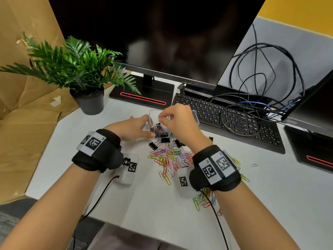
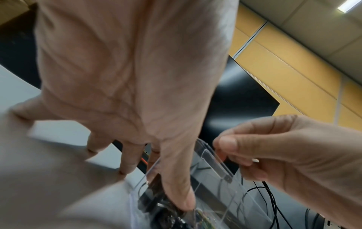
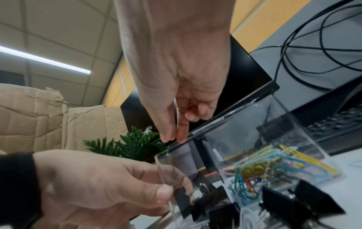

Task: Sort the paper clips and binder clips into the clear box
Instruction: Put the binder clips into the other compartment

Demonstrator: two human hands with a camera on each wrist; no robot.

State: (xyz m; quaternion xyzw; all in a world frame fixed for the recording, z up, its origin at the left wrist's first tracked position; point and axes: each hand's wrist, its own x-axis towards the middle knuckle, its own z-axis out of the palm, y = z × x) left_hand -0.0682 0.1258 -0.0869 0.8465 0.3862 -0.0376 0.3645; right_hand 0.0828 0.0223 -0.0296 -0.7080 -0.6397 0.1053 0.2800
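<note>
While the left hand (image 1: 134,128) grips the clear plastic box (image 1: 195,117) on the white desk (image 1: 153,201), the right hand (image 1: 177,121) hovers above, fingertips pinched together; black binder clips (image 1: 159,131) lie inside.

wristband tag (image 1: 95,141), small "L5"

Left hand (image 1: 134,128) grips the clear box (image 1: 195,117) side, thumb on near wall. Right hand (image 1: 177,121) raised over it, thumb and forefinger pinched together.
</note>
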